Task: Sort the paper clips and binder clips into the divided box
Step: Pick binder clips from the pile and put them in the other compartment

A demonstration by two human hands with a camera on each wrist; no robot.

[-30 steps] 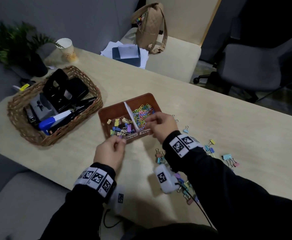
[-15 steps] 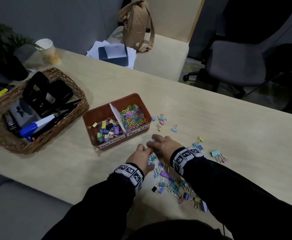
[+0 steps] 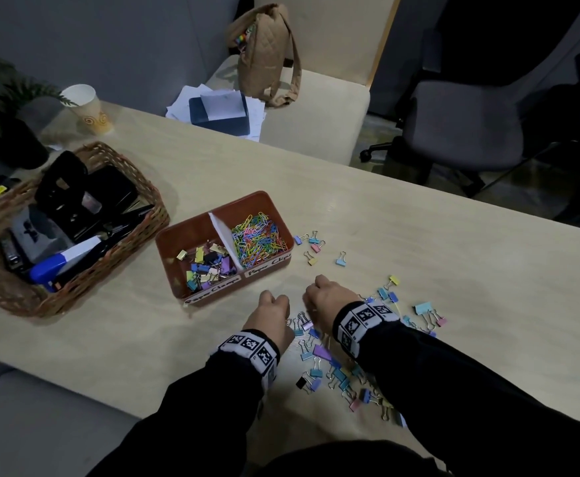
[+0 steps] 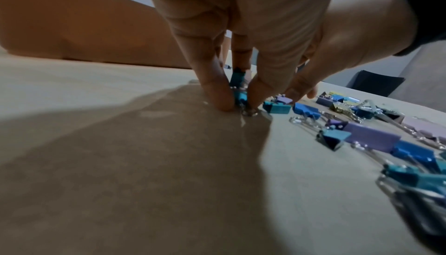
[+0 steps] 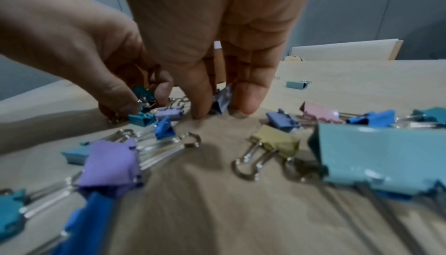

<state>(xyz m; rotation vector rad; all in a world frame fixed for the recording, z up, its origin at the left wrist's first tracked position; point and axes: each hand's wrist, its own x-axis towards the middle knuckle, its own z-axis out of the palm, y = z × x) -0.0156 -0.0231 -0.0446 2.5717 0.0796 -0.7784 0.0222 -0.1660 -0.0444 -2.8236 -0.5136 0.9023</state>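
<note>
Left fingers [image 4: 218, 95] round teal clip [image 4: 239, 95], right fingers [image 5: 200, 104] round lilac clip [image 5: 220, 102], beside box [image 3: 268, 270].

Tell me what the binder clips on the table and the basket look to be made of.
Binder clips: painted sheet metal in pastel colours with a faint sheen, judging by the crisp folds; their handles are bright, shiny wire loops.
Basket: woven brown wicker or rattan, judging by the braided rim; the exact fibre cannot be told.

Grey wall [image 3: 109, 36] (dim), office chair [image 3: 460, 132].
</note>
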